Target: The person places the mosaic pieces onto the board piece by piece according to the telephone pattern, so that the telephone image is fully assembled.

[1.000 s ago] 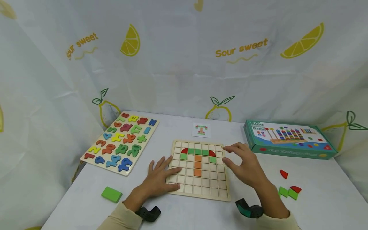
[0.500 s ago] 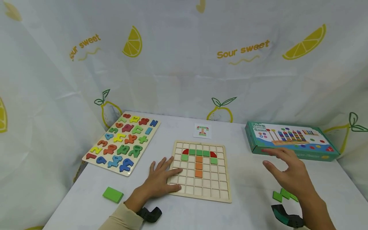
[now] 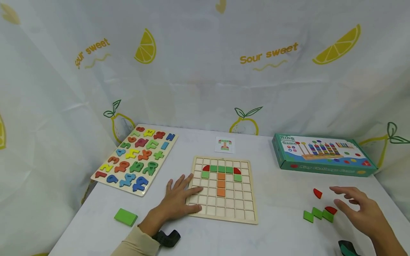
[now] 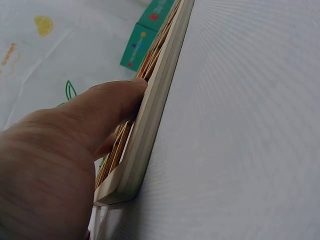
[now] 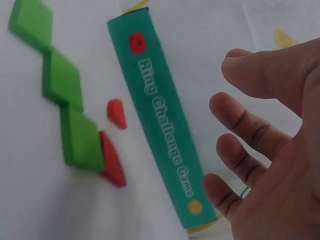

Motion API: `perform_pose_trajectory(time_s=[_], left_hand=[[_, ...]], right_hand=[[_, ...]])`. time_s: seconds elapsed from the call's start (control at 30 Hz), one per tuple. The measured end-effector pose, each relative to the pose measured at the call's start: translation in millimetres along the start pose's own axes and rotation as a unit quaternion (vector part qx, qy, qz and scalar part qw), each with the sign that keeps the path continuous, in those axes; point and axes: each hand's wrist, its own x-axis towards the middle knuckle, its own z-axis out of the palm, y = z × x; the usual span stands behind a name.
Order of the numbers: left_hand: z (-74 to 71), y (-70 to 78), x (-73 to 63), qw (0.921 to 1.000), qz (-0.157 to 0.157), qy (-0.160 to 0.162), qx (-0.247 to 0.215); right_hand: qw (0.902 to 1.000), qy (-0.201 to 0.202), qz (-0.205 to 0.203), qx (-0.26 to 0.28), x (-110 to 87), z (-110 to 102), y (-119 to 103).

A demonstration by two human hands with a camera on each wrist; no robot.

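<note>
My left hand [image 3: 174, 201] rests spread on the left edge of a wooden grid board [image 3: 238, 214], thumb and fingers lying on it. Set in the board are green squares [image 3: 221, 169], red quarter-round pieces [image 3: 237, 171] and a column of orange squares [image 3: 221, 184]. My right hand [image 3: 362, 209] hovers at the right with fingers apart and nothing between them. Just left of it lie several loose pieces: green squares [image 3: 317, 213], a red quarter-round piece [image 3: 317, 193] and another touching a green square. In the right wrist view the loose green squares [image 5: 64, 79] touch corner to corner.
A pattern card [image 3: 225, 145] lies behind the board. To the left are a number puzzle board [image 3: 131, 161] and a green block [image 3: 126, 217]. A green Ring Challenge Game box [image 3: 325, 156] stands at the back right, before a printed white curtain [image 3: 192, 78].
My right hand has moved from the board's right edge across to the right and down, beside the loose pieces. One more green square lies loose there. My left hand stays on the board.
</note>
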Motion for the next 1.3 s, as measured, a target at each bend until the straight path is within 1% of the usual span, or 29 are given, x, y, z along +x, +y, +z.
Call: perform_pose_trajectory(time_s=[0.13, 0.23, 0.3, 0.33, 0.5, 0.7, 0.87, 1.03, 1.17, 1.3], left_hand=[[-1.0, 0.9, -0.1, 1.0, 0.001, 0.0, -0.001], [-1.8, 1.0, -0.1, 1.0, 0.003, 0.0, -0.005], [-2.6, 0.9, -0.5, 1.0, 0.003, 0.001, -0.007], [-2.7, 0.6, -0.4, 1.0, 0.002, 0.0, -0.007], [-3.4, -0.7, 0.3, 1.0, -0.003, -0.006, -0.002], [-3.3, -0.1, 0.9, 0.9999, -0.001, -0.003, -0.011], [-2.6, 0.8, 0.5, 0.9999, -0.002, -0.001, -0.014], [-3.8, 1.5, -0.3, 0.9999, -0.001, 0.002, -0.015], [-3.6, 1.4, -0.3, 0.9999, -0.001, 0.003, -0.016], [-1.6, 1.1, -0.1, 0.9999, -0.004, -0.001, -0.016]], right_hand=[[0.9987, -0.042, 0.027, 0.001, -4.3, 6.8, 25.3], [0.9975, -0.062, 0.034, 0.005, -6.6, 12.5, 37.5], [0.9968, -0.073, 0.027, 0.015, -7.5, 15.9, 42.9], [0.9966, -0.078, 0.017, 0.022, -7.8, 17.2, 44.9], [0.9933, -0.107, -0.01, 0.042, -8.9, 20.5, 49.8], [0.9939, -0.109, -0.014, 0.014, -7.2, 21.2, 47.5], [0.9934, -0.115, 0.003, -0.007, -5.8, 21.2, 43.6], [0.9921, -0.12, 0.031, -0.019, -4.1, 23.6, 41.1], [0.9918, -0.118, 0.043, -0.023, -3.3, 22.2, 38.0], [0.9935, -0.095, 0.054, -0.032, -4.4, 17.6, 31.3]])
